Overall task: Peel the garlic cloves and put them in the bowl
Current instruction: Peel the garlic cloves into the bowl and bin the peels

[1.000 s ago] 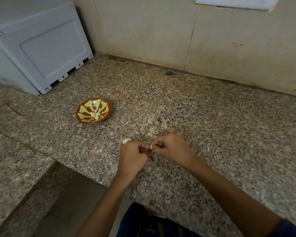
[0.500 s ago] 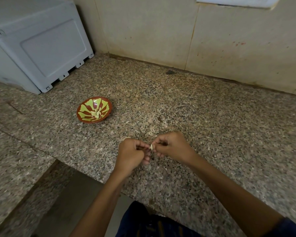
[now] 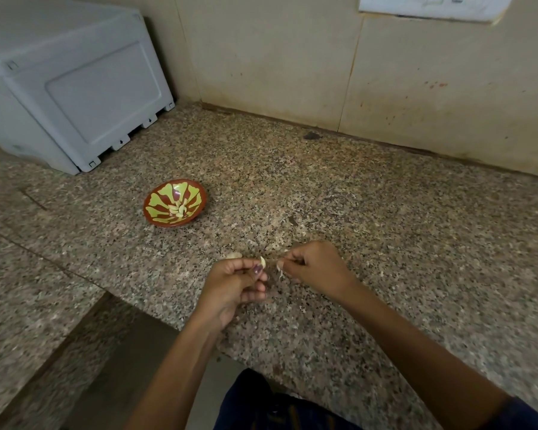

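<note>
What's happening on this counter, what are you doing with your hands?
A person is peeling garlic over the granite counter. The left hand pinches a pale clove, while the right hand holds a strip of skin. Peeled cloves already sit in the red-and-green bowl, up left.

Both forearms reach forward from the bottom edge of the view, bare to near the elbow, with a dark sleeve showing on the right arm. The left hand (image 3: 235,282) is half curled, palm turned inward, thumb and forefinger pinched together at its upper right. The right hand (image 3: 312,263) is a loose fist, knuckles up, its fingertips (image 3: 281,265) pinched and facing the left hand. The two hands sit close together, a narrow gap between them.
</note>
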